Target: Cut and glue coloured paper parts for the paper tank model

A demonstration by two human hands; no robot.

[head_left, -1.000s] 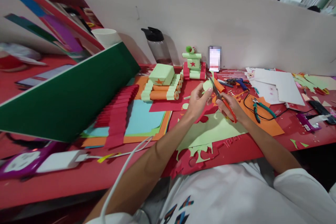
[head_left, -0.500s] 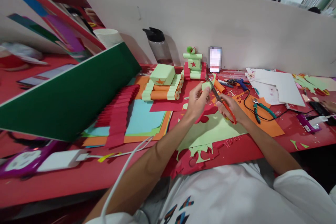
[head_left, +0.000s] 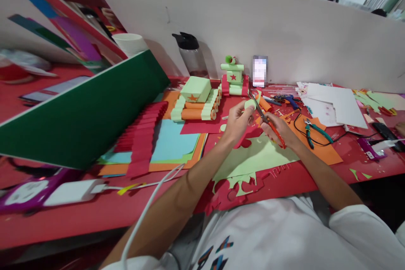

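Between the fingertips of my left hand (head_left: pixel 239 121) is a small round piece of light green paper (head_left: pixel 249 104), held up over the table. My right hand (head_left: pixel 278 128) grips scissors (head_left: pixel 274 131) with orange-red handles, and their blades point up and away beside the paper's right edge. Below both hands lies a light green sheet (head_left: pixel 262 157) with curved cut-outs along its near edge. Behind my hands stands a small green and red paper model (head_left: pixel 233 78) with a red star. Left of it sits a green paper box (head_left: pixel 195 89) on orange and green paper rolls.
A green board (head_left: pixel 85 112) leans at left beside pleated red paper (head_left: pixel 144 139). A dark-lidded bottle (head_left: pixel 191 55) and a phone (head_left: pixel 260 71) stand by the wall. Teal-handled pliers (head_left: pixel 316 133), a cable and white boards (head_left: pixel 335 103) lie at right. A white cord (head_left: pixel 148 202) crosses my left forearm.
The green paper piece has turned and shifted slightly in my left fingers, and a scrap near the scissor blades looks different. Both hands stay in nearly the same place.
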